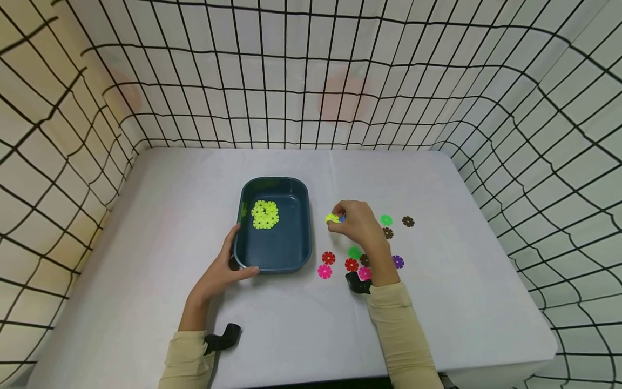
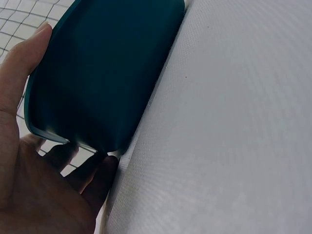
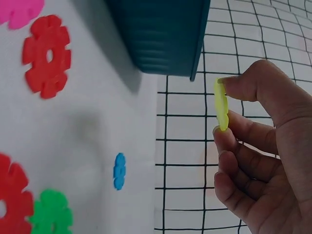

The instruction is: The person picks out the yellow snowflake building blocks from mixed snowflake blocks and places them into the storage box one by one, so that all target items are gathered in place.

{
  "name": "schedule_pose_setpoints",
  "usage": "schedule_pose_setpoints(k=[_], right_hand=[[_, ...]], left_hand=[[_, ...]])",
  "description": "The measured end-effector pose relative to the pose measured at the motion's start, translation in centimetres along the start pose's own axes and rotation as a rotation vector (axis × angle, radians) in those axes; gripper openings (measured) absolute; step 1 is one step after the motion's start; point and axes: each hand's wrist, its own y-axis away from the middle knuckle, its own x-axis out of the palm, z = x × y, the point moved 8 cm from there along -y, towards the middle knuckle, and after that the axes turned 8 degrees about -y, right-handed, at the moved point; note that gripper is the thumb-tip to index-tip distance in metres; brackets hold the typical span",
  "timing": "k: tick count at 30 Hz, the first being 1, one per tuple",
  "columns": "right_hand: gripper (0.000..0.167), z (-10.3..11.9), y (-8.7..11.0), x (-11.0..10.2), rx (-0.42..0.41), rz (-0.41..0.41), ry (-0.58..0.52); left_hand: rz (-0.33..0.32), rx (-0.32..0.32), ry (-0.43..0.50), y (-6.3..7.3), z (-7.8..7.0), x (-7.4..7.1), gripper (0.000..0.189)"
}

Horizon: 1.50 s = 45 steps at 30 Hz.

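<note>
My right hand (image 1: 358,222) pinches a yellow notched plastic disc (image 3: 222,104) between thumb and fingertips, raised off the table to the right of a dark teal tray (image 1: 276,248). Several yellow discs (image 1: 265,215) lie together inside that tray. At the tray's near left corner my left hand (image 1: 221,270) grips it, the thumb at the near rim and the fingers along the left side. On the table below the right hand, a blue disc (image 3: 119,171) shows in the right wrist view; the hand mostly covers it in the head view.
Loose discs lie right of the tray: red (image 1: 328,257), pink (image 1: 324,271), green (image 1: 386,220), brown (image 1: 408,221) and purple (image 1: 398,262). Some sit partly behind the right wrist and its black camera mount (image 1: 358,282). Black wire mesh (image 1: 301,75) borders the white table (image 1: 146,227).
</note>
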Motion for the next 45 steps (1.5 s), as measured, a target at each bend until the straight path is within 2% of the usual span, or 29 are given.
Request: schedule_pose_setpoints(k=[13,19,34,45], right_hand=[[0.025,4.5,-1.8,1.0,-0.062,0.039,-0.028],[0.028,5.5,-2.4,1.2,-0.062,0.061,-0.008],[0.029,9.0,-4.3,1.2,-0.143,0.086,-0.004],[0.029,10.7,-5.9,2.5,-0.174,0.125,-0.013]], left_hand=[[-0.003,0.014,0.025,0.2,0.3,-0.2,0.11],[0.001,0.02,0.024,0.0,0.2,-0.4,0.11],[-0.003,0.036,0.055,-0.3,0.2,-0.4,0.109],[-0.004,0.029,0.069,-0.1,0.1,-0.3,0.108]])
